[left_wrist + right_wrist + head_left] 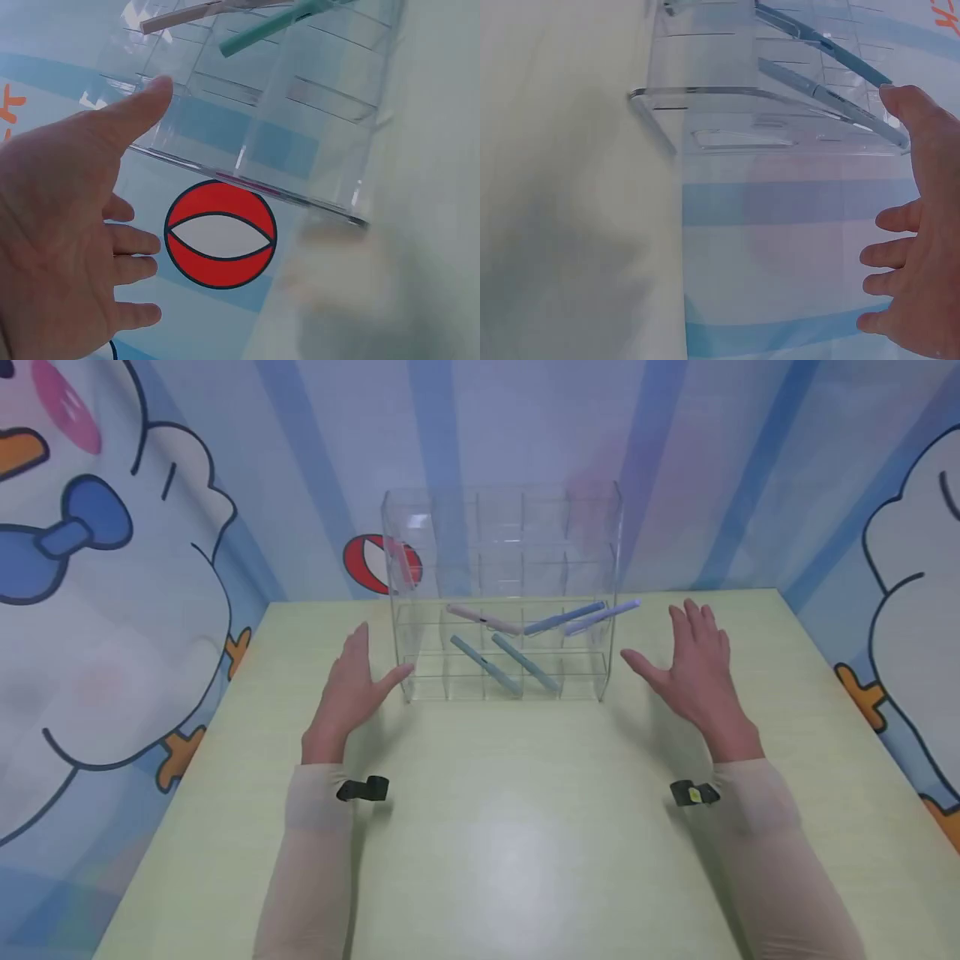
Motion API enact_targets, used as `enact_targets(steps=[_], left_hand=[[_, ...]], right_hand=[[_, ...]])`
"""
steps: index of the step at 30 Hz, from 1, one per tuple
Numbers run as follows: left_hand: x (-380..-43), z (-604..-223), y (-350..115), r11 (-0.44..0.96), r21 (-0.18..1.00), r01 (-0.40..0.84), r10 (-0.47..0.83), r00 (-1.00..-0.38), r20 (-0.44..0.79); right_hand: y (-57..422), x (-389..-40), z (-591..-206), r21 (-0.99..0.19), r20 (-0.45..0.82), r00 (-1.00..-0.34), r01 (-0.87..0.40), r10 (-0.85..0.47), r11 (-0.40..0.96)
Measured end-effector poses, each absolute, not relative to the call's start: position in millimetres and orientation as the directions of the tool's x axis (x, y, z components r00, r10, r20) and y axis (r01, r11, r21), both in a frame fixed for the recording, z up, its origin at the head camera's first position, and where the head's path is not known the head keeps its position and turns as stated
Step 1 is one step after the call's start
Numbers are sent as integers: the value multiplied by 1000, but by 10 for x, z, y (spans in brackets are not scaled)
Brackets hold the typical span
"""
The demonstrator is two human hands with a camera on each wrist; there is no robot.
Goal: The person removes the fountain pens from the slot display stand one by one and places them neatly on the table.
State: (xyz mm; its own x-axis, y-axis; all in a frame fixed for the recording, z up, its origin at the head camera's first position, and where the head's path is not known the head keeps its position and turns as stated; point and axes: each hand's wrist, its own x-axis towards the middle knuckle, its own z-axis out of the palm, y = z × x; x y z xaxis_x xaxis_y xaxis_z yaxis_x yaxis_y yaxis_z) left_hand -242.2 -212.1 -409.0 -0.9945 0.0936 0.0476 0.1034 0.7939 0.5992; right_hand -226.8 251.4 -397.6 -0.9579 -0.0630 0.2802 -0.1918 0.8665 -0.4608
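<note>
A clear acrylic rack [501, 689] with stepped compartments stands at the back of the table. Several pens lean in its lower rows: a pink pen [483, 618], a dark blue pen [564, 617], a lavender pen [602, 617] and two teal pens, one left [486, 665], one right [525, 662]. My left hand [348, 693] is held beside the rack's left side, fingers extended and thumb out. Whether that thumb [139, 112] touches the rack cannot be told. On the other side, my right hand [697, 677] is spread, apart from the rack and holding nothing.
A pale wooden table [495, 860] lies under both arms. Behind it hangs a blue striped backdrop [517, 427] with cartoon figures and a red ball print [221, 262]. Dark straps sit on both wrists, left [363, 789] and right [693, 792].
</note>
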Motion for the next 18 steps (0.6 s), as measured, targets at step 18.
enact_targets(steps=[18], left_hand=[[-2560,-4017,-1942,235,958,162,129,-982,134]], right_hand=[[2302,-2533,-3967,-719,344,-939,-276,-18,638]])
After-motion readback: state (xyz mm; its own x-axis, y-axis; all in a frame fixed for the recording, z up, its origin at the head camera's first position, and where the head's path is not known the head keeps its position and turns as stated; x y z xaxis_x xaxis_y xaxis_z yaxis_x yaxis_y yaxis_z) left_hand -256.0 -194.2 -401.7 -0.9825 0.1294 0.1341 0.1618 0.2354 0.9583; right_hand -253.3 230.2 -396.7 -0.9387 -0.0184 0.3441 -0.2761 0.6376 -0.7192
